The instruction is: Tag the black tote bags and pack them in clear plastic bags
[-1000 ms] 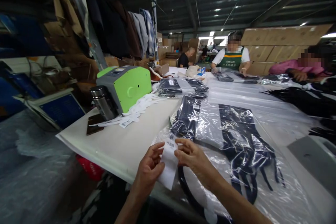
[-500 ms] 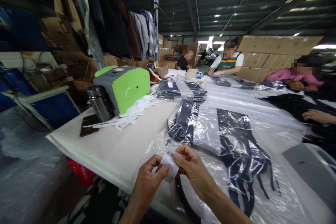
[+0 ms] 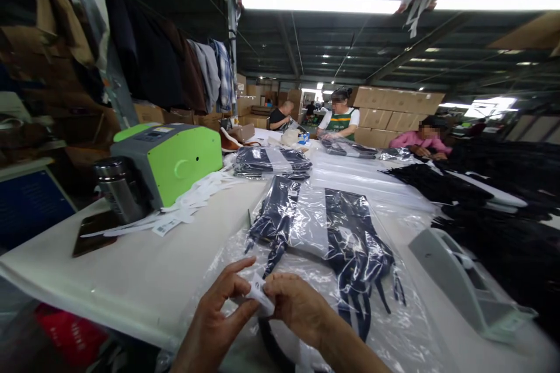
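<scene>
A small white label (image 3: pixel 261 297) with dark print is pinched between both hands at the front of the table. My left hand (image 3: pixel 221 306) grips its left edge with thumb and fingers, and my right hand (image 3: pixel 301 308) has the right edge between thumb and curled fingers. The label looks bent or folded. Just beyond the hands lies a clear plastic bag (image 3: pixel 280 256) with folded dark fabric pieces (image 3: pixel 347 221), straps trailing toward me, and a pale band across the middle. Below my hands a dark strap (image 3: pixel 272 344) curves, partly hidden.
To the left stand a green and grey machine (image 3: pixel 186 163), a metal flask (image 3: pixel 120 189), a phone (image 3: pixel 93 234) and strips of white labels (image 3: pixel 188 205). A grey tape dispenser (image 3: pixel 464 282) is at right, near black fabric (image 3: pixel 503 245). Bagged stacks (image 3: pixel 273 162) and several co-workers are beyond.
The view has swung right and tilted up, so the table things appear further left. Between my hands the label has been turned and bent, and less of its face shows.
</scene>
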`<state>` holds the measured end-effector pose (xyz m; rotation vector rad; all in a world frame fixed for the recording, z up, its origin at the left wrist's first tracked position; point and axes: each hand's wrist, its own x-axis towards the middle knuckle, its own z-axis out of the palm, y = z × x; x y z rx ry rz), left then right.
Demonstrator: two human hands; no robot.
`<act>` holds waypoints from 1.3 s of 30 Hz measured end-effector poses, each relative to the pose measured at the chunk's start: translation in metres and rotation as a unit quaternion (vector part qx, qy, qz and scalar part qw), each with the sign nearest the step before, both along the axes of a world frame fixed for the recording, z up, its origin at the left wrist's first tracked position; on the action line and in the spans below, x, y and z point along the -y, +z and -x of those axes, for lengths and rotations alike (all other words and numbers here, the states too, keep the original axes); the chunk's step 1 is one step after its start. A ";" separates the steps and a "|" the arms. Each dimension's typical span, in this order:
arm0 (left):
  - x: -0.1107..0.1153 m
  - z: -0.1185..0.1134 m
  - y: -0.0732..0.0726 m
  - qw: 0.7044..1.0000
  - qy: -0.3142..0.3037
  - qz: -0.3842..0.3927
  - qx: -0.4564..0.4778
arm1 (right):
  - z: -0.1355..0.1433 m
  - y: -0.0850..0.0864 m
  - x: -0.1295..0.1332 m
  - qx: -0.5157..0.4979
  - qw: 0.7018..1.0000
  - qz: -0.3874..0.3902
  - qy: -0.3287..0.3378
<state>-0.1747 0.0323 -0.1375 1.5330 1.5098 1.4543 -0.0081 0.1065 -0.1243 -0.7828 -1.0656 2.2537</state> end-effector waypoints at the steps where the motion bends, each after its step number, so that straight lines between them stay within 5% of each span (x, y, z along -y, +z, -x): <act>1: 0.001 -0.001 0.001 1.000 -0.019 0.008 0.008 | -0.001 0.000 0.001 -0.006 1.000 0.001 0.010; 5: 0.006 -0.008 0.009 0.996 -0.062 0.016 0.059 | -0.006 0.003 0.007 0.023 0.999 -0.031 0.035; 10: 0.008 -0.012 0.010 0.990 0.016 0.036 0.138 | -0.018 0.018 0.010 0.128 0.961 -0.247 -0.014; 16: 0.012 -0.011 0.005 0.972 0.032 0.068 0.222 | -0.013 0.021 0.018 0.185 0.913 -0.363 0.009; 29: 0.034 0.002 0.002 0.977 -0.011 0.069 0.200 | 0.008 0.008 0.021 0.159 0.940 -0.303 0.003; 31: 0.036 0.007 0.004 0.988 0.012 0.064 0.143 | 0.008 0.011 0.017 0.145 0.946 -0.291 -0.015; 34: 0.031 0.023 0.008 0.993 0.086 0.047 -0.061 | 0.007 0.020 0.011 0.162 0.932 -0.311 -0.095; 36: 0.022 0.039 0.012 0.965 0.114 0.045 -0.230 | 0.011 0.029 0.010 0.192 0.901 -0.366 -0.132; 39: 0.007 0.059 0.021 0.888 0.109 0.094 -0.437 | 0.031 0.042 0.024 0.187 0.838 -0.502 -0.101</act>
